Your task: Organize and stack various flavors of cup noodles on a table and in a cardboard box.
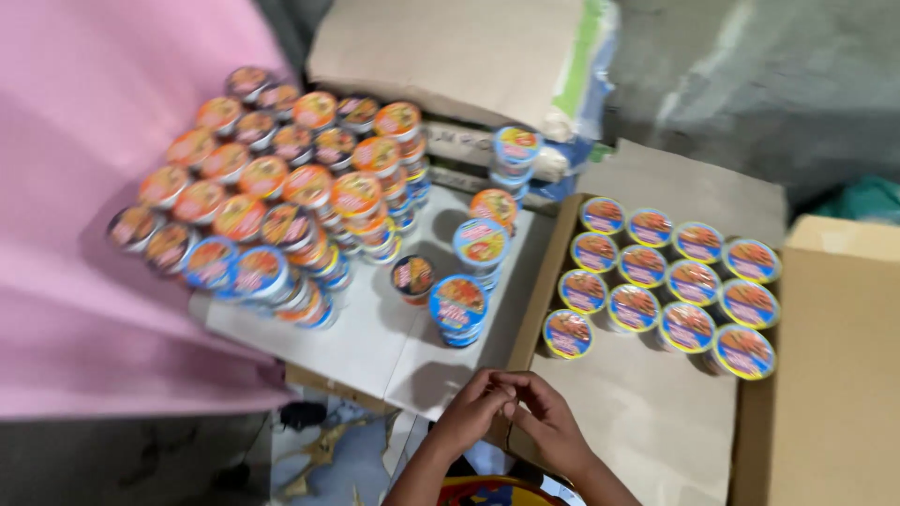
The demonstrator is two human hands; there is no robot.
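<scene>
Your left hand [473, 409] and right hand [548, 422] meet fingertip to fingertip, each grip empty; blue-lidded cups [670, 281] sit rowed in the carton [656, 422] at 1 o'clock, packed tight.

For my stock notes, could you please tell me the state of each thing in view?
Cardboard box: open, partly filled.
Blue-lidded cups: sealed, upright in rows.
Orange-lidded cups: sealed, stacked on white board.
Left hand: empty, touching right hand.
Sack: lying flat.
</scene>
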